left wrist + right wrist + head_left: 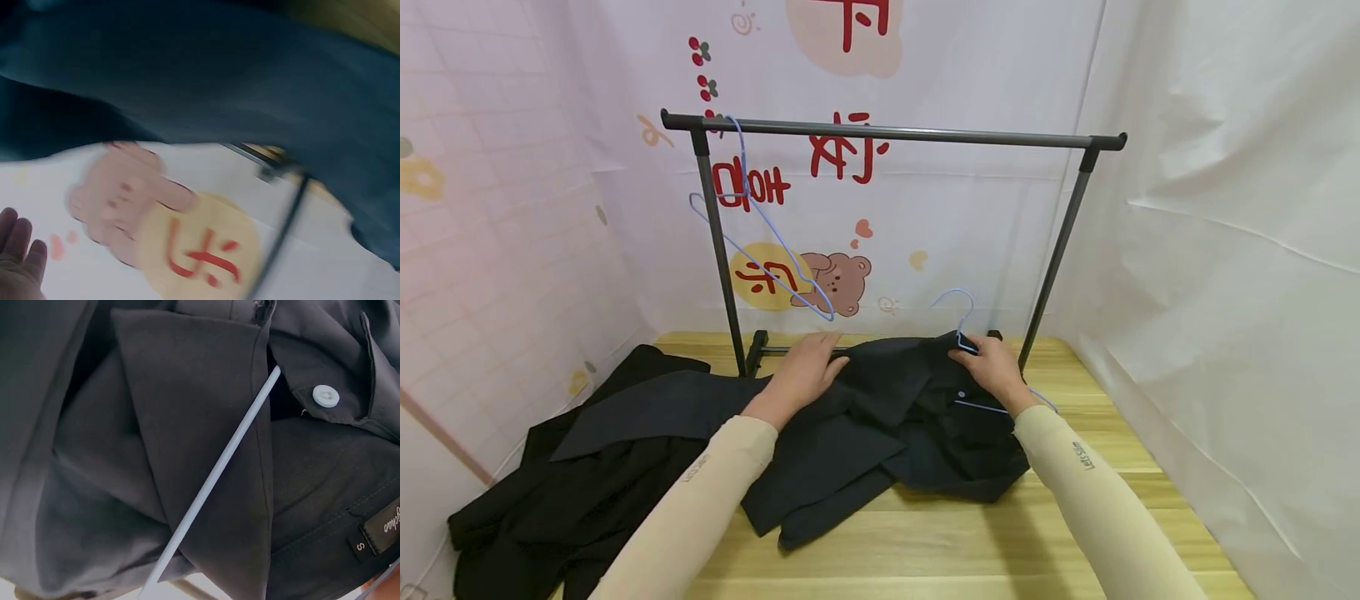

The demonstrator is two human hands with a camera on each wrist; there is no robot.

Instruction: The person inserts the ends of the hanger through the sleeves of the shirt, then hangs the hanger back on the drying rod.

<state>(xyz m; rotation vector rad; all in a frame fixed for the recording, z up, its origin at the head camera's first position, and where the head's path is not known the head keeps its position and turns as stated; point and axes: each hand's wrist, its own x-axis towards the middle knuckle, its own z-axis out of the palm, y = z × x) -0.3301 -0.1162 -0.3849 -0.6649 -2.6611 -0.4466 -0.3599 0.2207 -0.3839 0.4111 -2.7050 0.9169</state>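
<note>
Black woven cloth, slack and creased, forms a collared, buttoned shirt (865, 417) that lies across the centre of the head frame, its long axis running from the collar at centre right down to a sleeve at lower left. One slim, light-blue wire hanger (215, 475) sits partly inside it: the hook rises bare above the collar, and in the right wrist view the straight wire crosses a flap of cloth and passes under an edge beside a round white button (325, 396).

What matters most appears to be how hook and collar lie to the right hand (996, 367): both are right at its fingertips, so it is the nearer hand, with the hook pointing up toward the rack's dark metal rail (895, 132). Its fingers are curled and pinch the collar at the hanger's neck, the forearm slanting in from lower right.

At centre, the left hand (801, 375) reaches in from lower left over the shirt's far edge, palm down, fingers extended and thumb apart, gripping nothing visible.

Farther out, another light-blue wire hanger (777, 236) hangs from the rail at upper left, and a heap of black clothing (602, 475) fills the lower left of the pale wooden tabletop (880, 542).
</note>
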